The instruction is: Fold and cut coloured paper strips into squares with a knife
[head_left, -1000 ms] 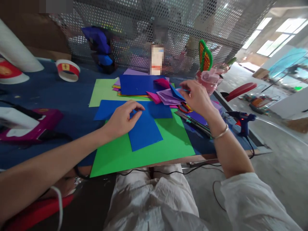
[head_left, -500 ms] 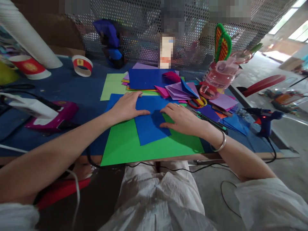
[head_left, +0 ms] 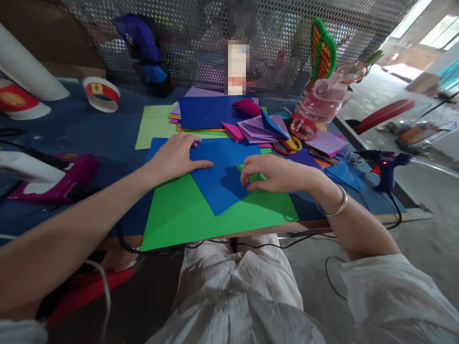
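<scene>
A blue sheet of paper (head_left: 218, 188) lies on a larger green sheet (head_left: 179, 220) at the table's front edge, one corner pointing toward me. More blue paper reaches under my left hand (head_left: 177, 156), and I cannot tell whether it is the same sheet. That hand rests flat on it, thumb stretched out to the right. My right hand (head_left: 274, 173) hovers at or just over the blue sheet's right edge. Its fingers are bent, with a gap between them and the thumb and nothing visible in it.
Behind lies a stack of coloured paper (head_left: 204, 112) with folded pieces. Scissors (head_left: 290, 144), a pink bottle (head_left: 315, 112) and a glue gun (head_left: 387, 165) are on the right. A purple power strip (head_left: 77, 172), a paper ring (head_left: 102, 95) and a paper cup (head_left: 21, 100) occupy the left.
The blue sheet has turned, its near corner now more pointed toward me. My right hand has curled its fingers and shifted toward the sheet's edge. The left hand stays on the paper.
</scene>
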`<action>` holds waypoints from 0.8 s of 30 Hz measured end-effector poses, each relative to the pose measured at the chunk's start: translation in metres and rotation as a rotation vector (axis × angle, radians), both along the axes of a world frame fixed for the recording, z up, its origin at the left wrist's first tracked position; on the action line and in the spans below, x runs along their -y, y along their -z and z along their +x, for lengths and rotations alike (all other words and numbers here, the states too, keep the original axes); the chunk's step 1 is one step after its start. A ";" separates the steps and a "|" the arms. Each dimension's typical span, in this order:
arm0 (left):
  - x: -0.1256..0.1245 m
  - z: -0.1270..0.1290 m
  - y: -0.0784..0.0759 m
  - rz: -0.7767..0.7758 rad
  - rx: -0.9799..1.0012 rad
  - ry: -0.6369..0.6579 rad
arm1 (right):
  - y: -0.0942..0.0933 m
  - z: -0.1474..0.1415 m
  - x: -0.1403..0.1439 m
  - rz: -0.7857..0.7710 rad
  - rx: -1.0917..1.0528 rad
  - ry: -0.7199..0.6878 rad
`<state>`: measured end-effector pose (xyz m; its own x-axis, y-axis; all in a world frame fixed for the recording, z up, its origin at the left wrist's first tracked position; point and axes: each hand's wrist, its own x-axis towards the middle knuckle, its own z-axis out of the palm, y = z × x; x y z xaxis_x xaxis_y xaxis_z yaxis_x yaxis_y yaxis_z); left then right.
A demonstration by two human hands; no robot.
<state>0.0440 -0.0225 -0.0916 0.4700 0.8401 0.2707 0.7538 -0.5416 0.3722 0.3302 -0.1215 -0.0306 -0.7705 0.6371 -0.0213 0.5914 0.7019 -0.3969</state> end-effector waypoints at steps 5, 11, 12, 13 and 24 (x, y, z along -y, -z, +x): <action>-0.002 -0.001 0.002 0.023 -0.008 0.007 | 0.004 0.001 0.002 0.029 0.058 -0.016; 0.000 0.000 -0.001 0.024 -0.073 -0.014 | -0.001 -0.011 0.018 0.009 0.121 -0.036; 0.000 0.000 -0.001 0.024 -0.079 -0.005 | -0.005 -0.013 0.023 -0.077 0.084 -0.097; 0.000 0.000 -0.001 0.024 -0.083 0.002 | -0.010 -0.015 0.028 -0.200 0.027 -0.188; 0.015 0.008 -0.013 -0.035 -0.112 -0.065 | 0.021 -0.017 0.029 0.171 -0.226 0.014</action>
<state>0.0517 -0.0371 -0.0785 0.4395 0.8780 0.1893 0.8249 -0.4780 0.3016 0.3133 -0.1510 -0.0519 -0.7348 0.6272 0.2584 0.5114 0.7625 -0.3964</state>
